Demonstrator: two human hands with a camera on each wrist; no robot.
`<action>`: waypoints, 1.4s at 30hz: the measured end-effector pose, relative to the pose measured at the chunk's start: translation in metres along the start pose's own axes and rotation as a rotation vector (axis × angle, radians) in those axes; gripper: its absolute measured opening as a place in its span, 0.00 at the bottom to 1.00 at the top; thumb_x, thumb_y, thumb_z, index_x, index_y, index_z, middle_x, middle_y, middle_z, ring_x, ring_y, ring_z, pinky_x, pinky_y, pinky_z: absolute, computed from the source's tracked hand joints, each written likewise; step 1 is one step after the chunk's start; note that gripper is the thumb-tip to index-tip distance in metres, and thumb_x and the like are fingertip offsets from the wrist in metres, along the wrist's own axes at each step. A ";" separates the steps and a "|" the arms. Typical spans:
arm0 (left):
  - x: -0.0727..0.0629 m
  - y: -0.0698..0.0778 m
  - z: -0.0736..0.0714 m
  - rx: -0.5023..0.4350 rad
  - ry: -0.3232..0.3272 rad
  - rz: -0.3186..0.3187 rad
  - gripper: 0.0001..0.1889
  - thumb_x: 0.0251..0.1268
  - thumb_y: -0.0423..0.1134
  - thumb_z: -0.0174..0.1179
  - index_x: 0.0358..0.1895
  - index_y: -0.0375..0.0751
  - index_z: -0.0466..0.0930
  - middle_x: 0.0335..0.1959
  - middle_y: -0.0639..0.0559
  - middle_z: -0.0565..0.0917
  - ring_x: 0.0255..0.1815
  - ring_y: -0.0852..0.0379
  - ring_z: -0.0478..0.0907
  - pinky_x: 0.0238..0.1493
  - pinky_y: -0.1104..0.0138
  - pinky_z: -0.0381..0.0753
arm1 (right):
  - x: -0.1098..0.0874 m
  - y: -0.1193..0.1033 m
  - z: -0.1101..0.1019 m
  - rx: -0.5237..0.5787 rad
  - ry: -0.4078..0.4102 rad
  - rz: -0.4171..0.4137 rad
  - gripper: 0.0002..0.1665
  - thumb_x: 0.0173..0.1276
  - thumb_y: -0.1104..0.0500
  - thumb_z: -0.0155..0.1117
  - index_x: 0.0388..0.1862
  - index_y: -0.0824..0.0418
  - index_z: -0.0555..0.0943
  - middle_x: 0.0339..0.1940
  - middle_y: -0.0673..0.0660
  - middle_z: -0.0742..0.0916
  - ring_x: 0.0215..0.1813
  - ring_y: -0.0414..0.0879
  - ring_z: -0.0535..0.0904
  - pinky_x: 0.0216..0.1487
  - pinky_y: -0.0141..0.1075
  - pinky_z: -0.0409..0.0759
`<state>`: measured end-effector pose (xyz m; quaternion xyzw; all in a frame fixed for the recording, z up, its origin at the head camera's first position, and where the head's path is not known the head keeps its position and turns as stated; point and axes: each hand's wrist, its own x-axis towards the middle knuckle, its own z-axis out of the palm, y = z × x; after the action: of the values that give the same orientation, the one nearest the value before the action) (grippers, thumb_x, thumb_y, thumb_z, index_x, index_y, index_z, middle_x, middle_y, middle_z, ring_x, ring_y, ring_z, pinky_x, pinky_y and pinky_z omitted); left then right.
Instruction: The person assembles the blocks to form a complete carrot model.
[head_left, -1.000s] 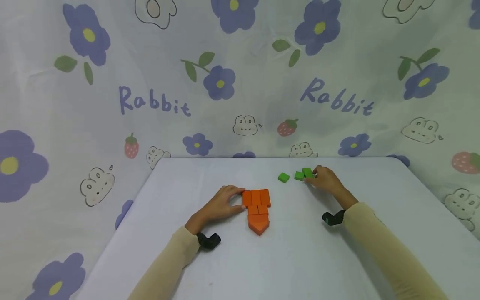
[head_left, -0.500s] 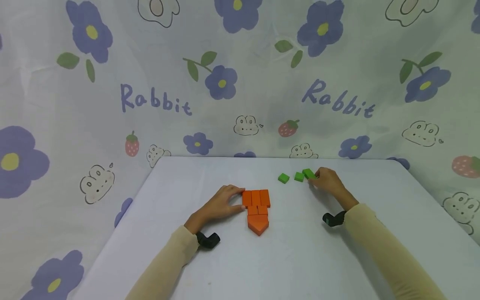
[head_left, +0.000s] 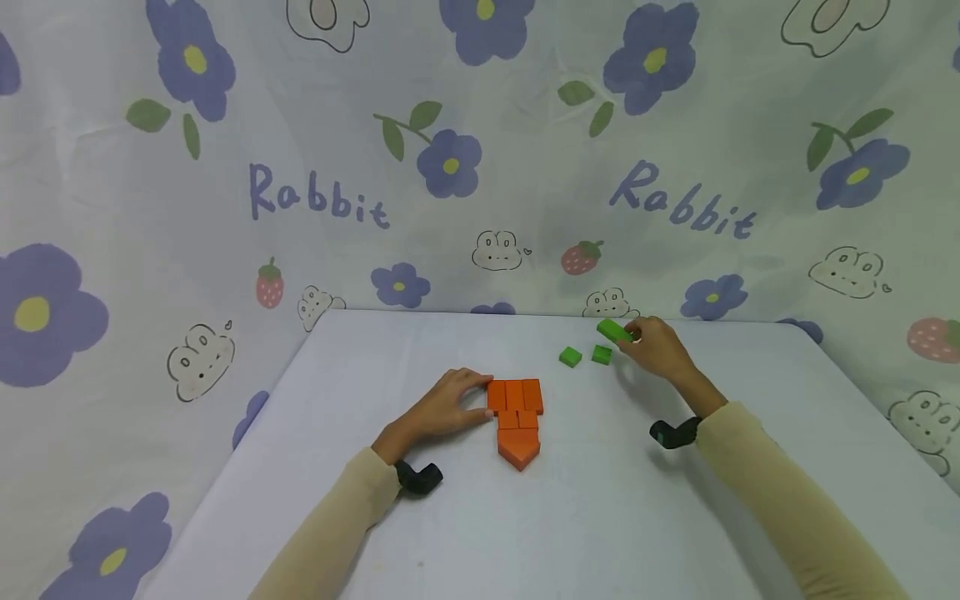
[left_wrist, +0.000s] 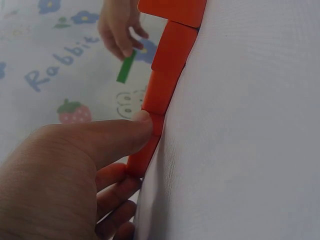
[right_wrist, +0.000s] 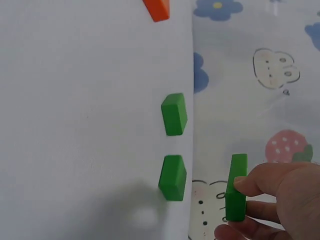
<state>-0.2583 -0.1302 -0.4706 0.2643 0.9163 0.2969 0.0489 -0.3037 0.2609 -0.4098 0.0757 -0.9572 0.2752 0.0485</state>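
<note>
My right hand (head_left: pixel 656 348) pinches a long green block (head_left: pixel 613 331) between thumb and fingers, raised above the far part of the table. In the right wrist view the thumb lies across that block's side. Two shorter green blocks, a left one (head_left: pixel 570 357) and a right one (head_left: pixel 602 354), lie just below it on the table. My left hand (head_left: pixel 444 408) holds the upper-left orange block (head_left: pixel 497 396), index finger at its top corner and thumb at its lower corner. Several orange blocks lie together, ending in a pointed block (head_left: pixel 519 448) towards me.
A white table (head_left: pixel 600 517) carries the blocks. Behind its far edge hangs a cloth (head_left: pixel 420 250) printed with flowers, rabbits and strawberries. Black wrist cameras, a left one (head_left: pixel 420 478) and a right one (head_left: pixel 675 433), jut from the sleeves.
My right hand has lifted the long green block off the table, up and away from the two shorter ones. The left hand stays at the orange blocks.
</note>
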 end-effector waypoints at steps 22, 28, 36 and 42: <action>-0.001 0.005 -0.005 0.014 -0.037 -0.014 0.46 0.54 0.60 0.72 0.76 0.54 0.64 0.71 0.49 0.70 0.73 0.47 0.62 0.74 0.45 0.63 | 0.015 -0.093 0.053 0.022 -0.233 -0.336 0.19 0.69 0.59 0.67 0.57 0.64 0.81 0.50 0.59 0.83 0.46 0.48 0.80 0.50 0.38 0.84; -0.002 0.006 -0.004 0.039 -0.028 -0.011 0.47 0.53 0.61 0.72 0.77 0.54 0.62 0.70 0.49 0.70 0.72 0.46 0.62 0.73 0.46 0.64 | 0.022 -0.100 0.073 0.006 -0.336 -0.288 0.19 0.69 0.58 0.67 0.57 0.61 0.81 0.49 0.56 0.82 0.47 0.47 0.79 0.54 0.39 0.83; -0.002 0.006 -0.001 0.064 -0.002 -0.003 0.48 0.52 0.64 0.71 0.76 0.52 0.64 0.68 0.49 0.71 0.71 0.46 0.63 0.72 0.46 0.66 | 0.028 -0.102 0.086 -0.004 -0.406 -0.252 0.17 0.71 0.59 0.65 0.57 0.59 0.82 0.51 0.55 0.83 0.51 0.48 0.79 0.58 0.41 0.82; -0.002 0.006 0.002 0.079 -0.007 -0.021 0.47 0.54 0.64 0.70 0.76 0.52 0.63 0.69 0.50 0.71 0.71 0.47 0.64 0.72 0.47 0.66 | 0.027 -0.103 0.086 -0.024 -0.452 -0.241 0.17 0.73 0.57 0.63 0.57 0.59 0.83 0.50 0.55 0.83 0.51 0.47 0.78 0.59 0.42 0.81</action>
<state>-0.2537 -0.1256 -0.4693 0.2572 0.9299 0.2591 0.0446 -0.3171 0.1262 -0.4251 0.2480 -0.9311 0.2320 -0.1333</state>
